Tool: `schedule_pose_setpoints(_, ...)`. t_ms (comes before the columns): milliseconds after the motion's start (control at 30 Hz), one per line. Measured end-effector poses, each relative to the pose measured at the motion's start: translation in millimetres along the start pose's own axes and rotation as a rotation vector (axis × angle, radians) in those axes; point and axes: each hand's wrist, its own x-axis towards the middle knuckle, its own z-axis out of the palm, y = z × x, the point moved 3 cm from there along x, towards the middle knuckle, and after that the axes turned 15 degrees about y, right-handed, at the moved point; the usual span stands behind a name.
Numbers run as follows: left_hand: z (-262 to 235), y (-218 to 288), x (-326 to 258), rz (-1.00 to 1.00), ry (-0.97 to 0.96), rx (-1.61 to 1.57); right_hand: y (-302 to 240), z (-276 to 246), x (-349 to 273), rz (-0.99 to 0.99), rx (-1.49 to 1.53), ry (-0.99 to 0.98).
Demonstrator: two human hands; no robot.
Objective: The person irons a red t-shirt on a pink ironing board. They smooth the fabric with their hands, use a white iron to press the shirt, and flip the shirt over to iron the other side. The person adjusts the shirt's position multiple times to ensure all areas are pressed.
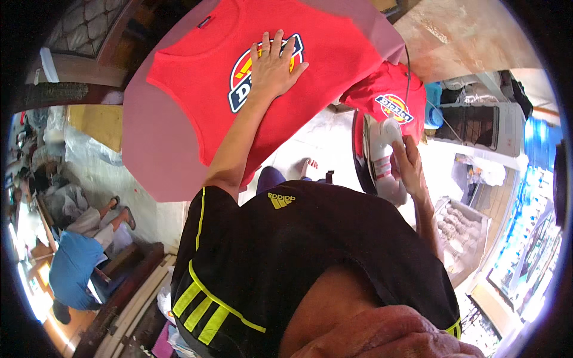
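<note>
A red sleeveless top (322, 42) with a round printed emblem on its chest lies spread on a mauve-covered ironing board (161, 137). Flat on the emblem rests my left hand (271, 74), palm down with the fingers apart. Off the board's right side, my right hand (408, 164) is wrapped round a clothes iron (382, 140). The iron is white with a dark, flat soleplate edge, tilted on its side and apart from the top. Part of its handle is hidden by my fingers.
Beside the iron, a second red garment (373, 89) with a similar emblem hangs near a dark cord (408, 71). A white boxy appliance (510, 128) and a crate of pale bundles (456, 232) stand at right. A person in blue (74, 268) sits at far left.
</note>
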Motion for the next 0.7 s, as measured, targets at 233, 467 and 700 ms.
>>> schedule_pose_setpoints(233, -4.2, -13.8, 3.2, -0.069, 0.068, 0.026, -85.8, 29.3, 138.4, -1.058, -0.224, 0.094)
schedule_pose_setpoints(467, 7.3, -54.2, 26.9, -0.179, 0.073, 0.074, -185.8, 100.9, 260.9, -1.048, -0.496, -0.208)
schedule_pose_setpoints(700, 6.3, -62.8, 39.9, -0.262, 0.044, 0.091, -247.9, 179.9, 273.6, -1.359, -0.420, 0.001)
